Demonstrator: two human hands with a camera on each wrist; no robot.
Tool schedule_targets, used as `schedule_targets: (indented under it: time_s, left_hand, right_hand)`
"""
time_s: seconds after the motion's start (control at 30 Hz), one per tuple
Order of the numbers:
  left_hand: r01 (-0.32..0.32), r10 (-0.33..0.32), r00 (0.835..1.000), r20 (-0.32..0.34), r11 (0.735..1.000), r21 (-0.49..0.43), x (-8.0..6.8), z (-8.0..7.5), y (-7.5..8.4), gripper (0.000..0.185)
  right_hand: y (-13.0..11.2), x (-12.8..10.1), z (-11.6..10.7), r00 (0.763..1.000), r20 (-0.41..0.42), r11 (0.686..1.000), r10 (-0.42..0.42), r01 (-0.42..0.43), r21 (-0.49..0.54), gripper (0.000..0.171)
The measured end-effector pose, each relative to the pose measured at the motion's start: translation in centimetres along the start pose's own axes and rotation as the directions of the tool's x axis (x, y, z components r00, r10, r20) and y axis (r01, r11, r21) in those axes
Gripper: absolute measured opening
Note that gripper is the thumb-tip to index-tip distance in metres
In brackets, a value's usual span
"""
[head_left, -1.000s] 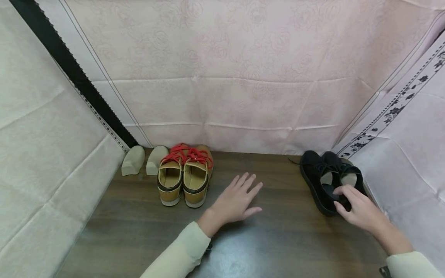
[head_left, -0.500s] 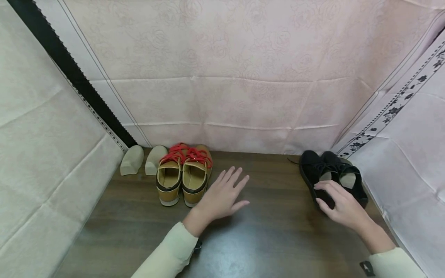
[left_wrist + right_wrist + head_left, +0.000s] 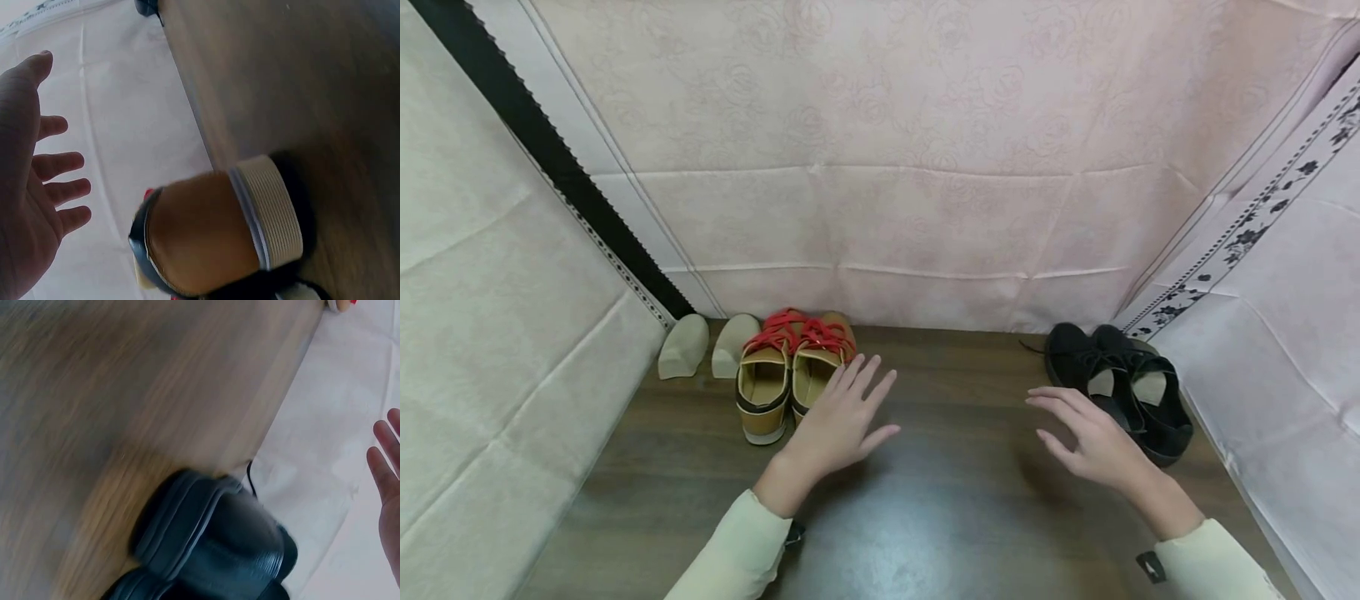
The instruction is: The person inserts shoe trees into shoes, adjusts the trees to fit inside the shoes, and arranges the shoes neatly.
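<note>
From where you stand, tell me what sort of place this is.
Probably a staged recording booth, not a lived-in room: a dark wooden tabletop closed in on three sides by hung pink floral cloth. On it stand tan shoes with red laces, black lace-up shoes and two beige shoe inserts.

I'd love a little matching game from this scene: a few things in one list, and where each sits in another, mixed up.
Things:
1. tan shoes with red laces
2. black shoes
3. pale shoe inserts
4. left hand

Places:
A. far left corner of the wooden table
B. right edge, by the flower-trimmed cloth
C. right beside the tan pair
D. between the inserts and the left hand

Pairs: 1-D, 2-B, 3-A, 4-C
</note>
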State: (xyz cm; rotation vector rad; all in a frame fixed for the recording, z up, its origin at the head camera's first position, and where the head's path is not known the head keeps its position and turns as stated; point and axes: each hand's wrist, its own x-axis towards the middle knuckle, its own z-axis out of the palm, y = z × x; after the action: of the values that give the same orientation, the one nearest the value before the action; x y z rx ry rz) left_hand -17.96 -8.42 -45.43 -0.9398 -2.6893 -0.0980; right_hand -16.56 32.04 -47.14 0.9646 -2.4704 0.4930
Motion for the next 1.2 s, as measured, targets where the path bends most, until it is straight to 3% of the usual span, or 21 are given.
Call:
schedule_targets:
  time_s: [0.4, 0.8, 1.0, 1.2]
  left_hand:
    - [0.069, -0.069, 0.998, 0.007, 0.998, -0.011, -1.3, -1.0, -1.8, 0.077]
    - [0.088, -0.087, 0.996, -0.010, 0.996, 0.022, -3.3, -0.2, -3.3, 0.072]
    - [0.072, -0.072, 0.997, -0.017, 0.997, 0.035, -4.2, 0.4, -3.6, 0.070]
    - [0.041, -0.035, 0.997, -0.072, 0.997, 0.071, -5.2, 1.5, -4.2, 0.069]
  right_hand:
    - [-2.2, 3.0, 2.4, 0.993, -0.032, 0.989, -0.114, 0.116, 0.091, 0.047]
    - [-3.8, 4.2, 4.3, 0.997, 0.060, 0.995, -0.041, 0.035, 0.091, 0.050]
    - [-4.6, 5.0, 5.4, 0.994, 0.100, 0.998, -0.041, 0.036, 0.050, 0.057]
    - [-5.2, 5.8, 6.6, 0.989, 0.144, 0.999, -0.034, 0.033, 0.011, 0.065]
